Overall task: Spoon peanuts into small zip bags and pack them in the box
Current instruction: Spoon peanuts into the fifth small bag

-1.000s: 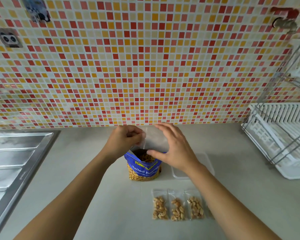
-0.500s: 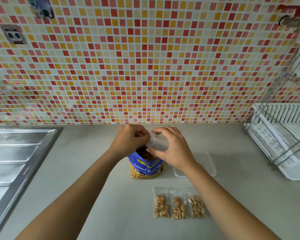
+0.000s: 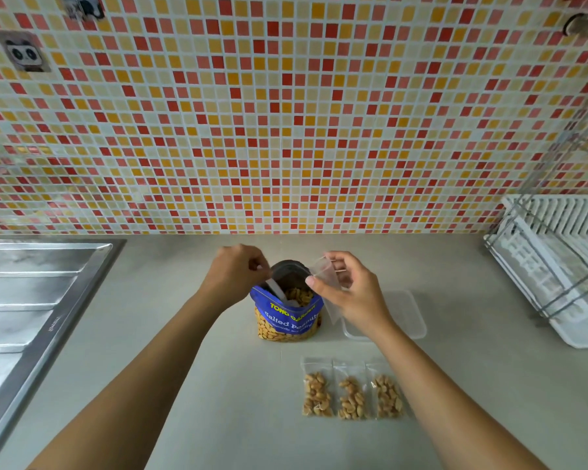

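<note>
A blue bag of salted peanuts (image 3: 287, 320) stands open on the counter. My left hand (image 3: 235, 276) grips a white spoon (image 3: 278, 291) whose bowl dips into the bag's mouth. My right hand (image 3: 350, 293) holds an empty clear zip bag (image 3: 328, 283) open just right of the bag's rim. Three filled zip bags (image 3: 352, 390) lie side by side in front of the peanut bag. A clear plastic box (image 3: 404, 317) sits behind my right wrist, partly hidden by it.
A steel sink drainboard (image 3: 31, 310) fills the left side. A white dish rack (image 3: 557, 269) with a wire frame stands at the right. The tiled wall (image 3: 286, 113) rises right behind the counter.
My hands have parted: the left now holds the spoon in the peanut bag, the right has drawn the empty zip bag to the right. The bag's mouth is now uncovered.
</note>
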